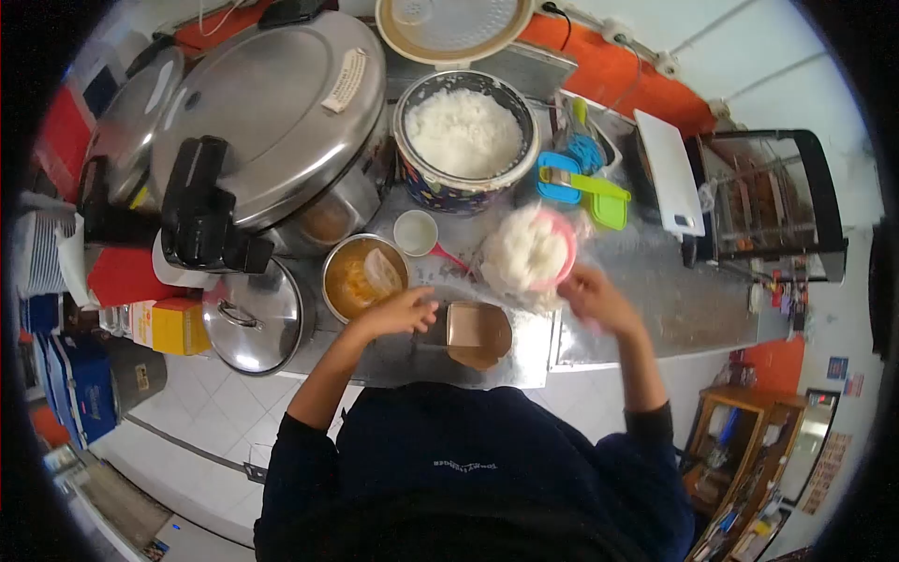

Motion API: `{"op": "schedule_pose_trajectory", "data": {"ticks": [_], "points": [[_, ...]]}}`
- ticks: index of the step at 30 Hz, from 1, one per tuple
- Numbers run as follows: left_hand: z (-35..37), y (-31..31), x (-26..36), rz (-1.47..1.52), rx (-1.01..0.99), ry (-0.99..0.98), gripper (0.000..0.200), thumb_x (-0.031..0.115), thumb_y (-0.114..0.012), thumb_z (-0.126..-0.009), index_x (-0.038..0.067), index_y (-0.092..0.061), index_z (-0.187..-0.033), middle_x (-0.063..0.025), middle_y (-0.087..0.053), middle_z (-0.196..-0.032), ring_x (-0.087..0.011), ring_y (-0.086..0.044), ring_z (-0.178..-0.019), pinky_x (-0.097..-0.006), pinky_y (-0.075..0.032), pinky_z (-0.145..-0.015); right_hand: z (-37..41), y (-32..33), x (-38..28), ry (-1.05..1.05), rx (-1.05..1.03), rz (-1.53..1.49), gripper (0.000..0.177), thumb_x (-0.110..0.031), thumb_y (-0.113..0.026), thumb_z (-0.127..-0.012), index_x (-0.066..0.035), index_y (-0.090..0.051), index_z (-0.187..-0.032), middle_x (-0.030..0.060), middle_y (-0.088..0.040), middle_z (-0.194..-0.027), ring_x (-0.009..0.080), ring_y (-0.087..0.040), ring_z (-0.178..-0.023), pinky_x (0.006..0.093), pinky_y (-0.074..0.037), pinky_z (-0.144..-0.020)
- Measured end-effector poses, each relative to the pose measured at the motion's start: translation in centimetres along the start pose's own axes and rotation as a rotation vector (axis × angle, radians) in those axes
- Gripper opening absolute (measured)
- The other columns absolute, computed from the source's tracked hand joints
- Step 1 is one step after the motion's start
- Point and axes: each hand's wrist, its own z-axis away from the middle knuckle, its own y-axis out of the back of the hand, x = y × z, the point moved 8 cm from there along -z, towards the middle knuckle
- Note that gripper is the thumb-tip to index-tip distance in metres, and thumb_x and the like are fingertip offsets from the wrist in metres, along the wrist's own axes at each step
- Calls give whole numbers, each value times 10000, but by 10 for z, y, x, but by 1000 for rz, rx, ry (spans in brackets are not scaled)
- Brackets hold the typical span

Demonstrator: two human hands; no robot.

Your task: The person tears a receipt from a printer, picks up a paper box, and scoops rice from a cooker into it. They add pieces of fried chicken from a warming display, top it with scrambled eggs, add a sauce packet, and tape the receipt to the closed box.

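Note:
My left hand [401, 314] hovers palm down at the near rim of a metal bowl [333, 298], its fingers apart and nothing in them. In that bowl are orange-yellow food and a pale, translucent item [381, 272]. To the right, my right hand [601, 300] is at the near edge of a pink bowl [566, 247]. The bowl has white rice [526, 249] in it and clear plastic around it. Blur hides whether those fingers grip the edge. Between my hands sits an open brown paper box [478, 335]. A white cup-shaped scoop with a pink handle [416, 232] lies beyond.
An open rice cooker [464, 192] full of rice stands at the back. Large steel cookers [272, 112] crowd the left, with a lidded pot [253, 318] nearer me. Green and blue plastic tools [609, 204], a white board [669, 173] and a glass case [768, 206] are right.

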Motion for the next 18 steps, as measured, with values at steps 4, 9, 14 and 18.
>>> {"op": "schedule_pose_trajectory", "data": {"ticks": [4, 9, 14, 18], "points": [[0, -28, -25, -57, -67, 106, 542, 264, -427, -972, 22, -233, -1416, -138, -640, -1043, -211, -657, -863, -311, -519, -698, 50, -63, 38, 325, 380, 356, 366, -170, -566, -879, -187, -535, -1244, 61, -605, -732, 208, -593, -584, 379, -481, -525], [1, -20, -20, -173, -91, 112, 550, 251, -462, -956, 23, -253, -1411, -109, -644, -1000, -178, -636, -832, -296, -507, -693, 62, -125, 56, 162, 555, 1021, 621, -71, -525, -769, -372, -459, -1308, 57, -519, -791, 223, -582, -624, 367, -497, -518], [7, 63, 95, -420, 186, -201, 281, 141, -563, -871, -1, -530, -1111, -43, -619, -921, -122, -589, -806, -255, -473, -675, 76, -122, 68, 173, 695, 946, 531, -81, -552, -787, -332, -528, -1254, 50, -535, -803, 231, -599, -647, 364, -484, -534], [70, 119, 276, -381, 947, -844, 383, 277, -554, -907, 17, -541, -1188, -151, -612, -1117, -238, -584, -1050, -330, -439, -891, 87, -106, 68, -96, 635, 658, 428, -111, -536, -856, -253, -537, -1260, 96, -576, -763, 279, -613, -631, 384, -494, -555]]}}
